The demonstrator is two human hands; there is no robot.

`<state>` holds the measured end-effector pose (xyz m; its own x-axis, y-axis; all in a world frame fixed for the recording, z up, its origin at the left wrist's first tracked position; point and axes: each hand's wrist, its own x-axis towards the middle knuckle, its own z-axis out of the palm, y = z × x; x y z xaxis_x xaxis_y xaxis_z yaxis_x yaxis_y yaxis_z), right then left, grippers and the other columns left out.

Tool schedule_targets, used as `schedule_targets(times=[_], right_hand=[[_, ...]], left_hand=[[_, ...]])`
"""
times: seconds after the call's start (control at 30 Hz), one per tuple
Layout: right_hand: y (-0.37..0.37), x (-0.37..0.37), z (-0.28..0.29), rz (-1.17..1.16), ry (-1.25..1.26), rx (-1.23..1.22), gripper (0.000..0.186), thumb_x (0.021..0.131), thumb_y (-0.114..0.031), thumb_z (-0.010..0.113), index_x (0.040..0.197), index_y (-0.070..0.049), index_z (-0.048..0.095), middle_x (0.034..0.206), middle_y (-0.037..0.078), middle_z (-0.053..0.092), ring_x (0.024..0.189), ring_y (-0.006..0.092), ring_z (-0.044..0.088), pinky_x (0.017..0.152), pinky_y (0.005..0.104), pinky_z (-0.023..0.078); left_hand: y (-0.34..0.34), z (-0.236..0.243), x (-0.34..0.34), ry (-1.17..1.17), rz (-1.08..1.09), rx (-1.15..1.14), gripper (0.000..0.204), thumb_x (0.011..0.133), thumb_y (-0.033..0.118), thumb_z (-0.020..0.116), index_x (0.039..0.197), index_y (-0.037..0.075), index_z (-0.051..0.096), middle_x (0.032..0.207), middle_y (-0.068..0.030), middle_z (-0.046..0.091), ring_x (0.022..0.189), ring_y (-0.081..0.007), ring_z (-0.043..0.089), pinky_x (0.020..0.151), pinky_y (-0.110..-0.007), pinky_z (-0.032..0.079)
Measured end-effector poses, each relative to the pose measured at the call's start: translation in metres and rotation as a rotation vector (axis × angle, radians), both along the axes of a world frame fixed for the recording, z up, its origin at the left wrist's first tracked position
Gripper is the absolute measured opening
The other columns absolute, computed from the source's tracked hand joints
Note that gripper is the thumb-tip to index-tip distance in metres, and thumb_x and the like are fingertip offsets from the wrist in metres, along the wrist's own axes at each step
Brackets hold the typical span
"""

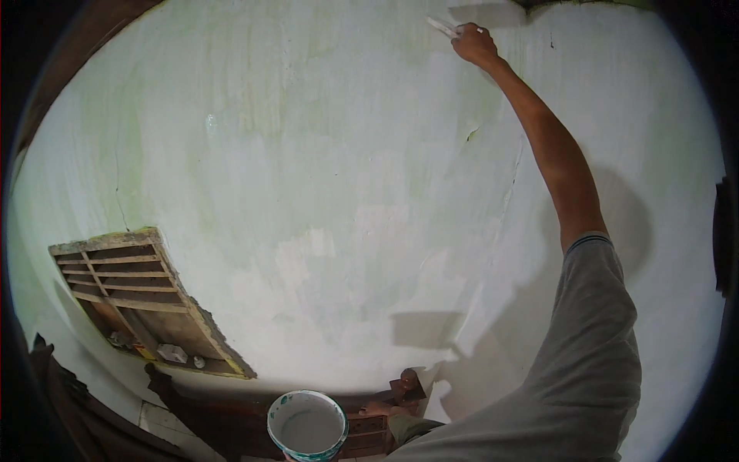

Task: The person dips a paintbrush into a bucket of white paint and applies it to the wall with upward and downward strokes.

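Observation:
High on the wall, my right hand (476, 44) is closed around a pale, flat paintbrush (442, 28). My right arm reaches far up, and the brush is at or close to the painted wall (339, 154). The wall shows pale green streaks under patchy whitish paint. At the bottom of the view, a round bucket (279, 422) with green smears on its rim holds greyish-white paint. A small bit of my left hand (289, 457) shows at the bucket's lower left side. The rest of that hand is hidden by the bucket and the picture's edge.
A wooden vent frame (131, 292) with slats is set in the wall at the left, with small objects on its ledge. Dark wooden furniture (231, 408) runs along the wall below, with what looks like my foot (376, 409) on it. Thin cracks mark the wall.

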<state>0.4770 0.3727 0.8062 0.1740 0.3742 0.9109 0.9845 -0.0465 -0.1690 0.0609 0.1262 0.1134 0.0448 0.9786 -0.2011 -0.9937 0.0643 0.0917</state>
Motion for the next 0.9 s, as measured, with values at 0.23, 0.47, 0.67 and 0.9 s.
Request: schedule_targets(times=[0.23, 0.47, 0.67, 0.9], right_hand=[[-0.006, -0.011, -0.089, -0.069, -0.193, -0.354, 0.044, 0.074, -0.025, 0.055, 0.112, -0.003, 0.046, 0.109, 0.019, 0.053, 0.104, 0.0362, 0.048, 0.088, 0.0438, 0.04], [-0.023, -0.014, -0.016, -0.097, -0.161, 0.043, 0.041, 0.075, -0.025, 0.053, 0.111, -0.004, 0.051, 0.111, 0.018, 0.053, 0.102, 0.0352, 0.051, 0.087, 0.0418, 0.041], [0.008, -0.047, -0.038, -0.069, -0.142, -0.156, 0.037, 0.073, -0.017, 0.05, 0.108, -0.003, 0.051, 0.11, 0.025, 0.05, 0.106, 0.0365, 0.048, 0.088, 0.0431, 0.04], [-0.016, -0.045, -0.085, -0.091, -0.269, -0.34, 0.037, 0.076, -0.02, 0.047, 0.108, -0.003, 0.052, 0.11, 0.024, 0.05, 0.103, 0.0366, 0.05, 0.088, 0.042, 0.041]], left_hand=[[0.0, -0.003, -0.001, -0.002, 0.006, -0.019, 0.078, 0.067, 0.064, 0.052, 0.125, 0.014, 0.037, 0.127, -0.0128, 0.038, 0.114, -0.0339, 0.038, 0.09, -0.057, 0.033], [0.004, -0.001, 0.002, 0.002, -0.012, -0.01, 0.078, 0.066, 0.064, 0.052, 0.125, 0.014, 0.037, 0.127, -0.0124, 0.037, 0.114, -0.0334, 0.038, 0.091, -0.057, 0.033], [0.003, -0.002, 0.001, 0.001, -0.004, -0.028, 0.079, 0.066, 0.064, 0.053, 0.125, 0.015, 0.038, 0.127, -0.012, 0.037, 0.115, -0.0331, 0.037, 0.091, -0.057, 0.033], [-0.002, -0.008, 0.003, 0.0, -0.009, -0.007, 0.079, 0.065, 0.065, 0.053, 0.124, 0.015, 0.038, 0.127, -0.0116, 0.037, 0.115, -0.0326, 0.037, 0.091, -0.057, 0.033]])
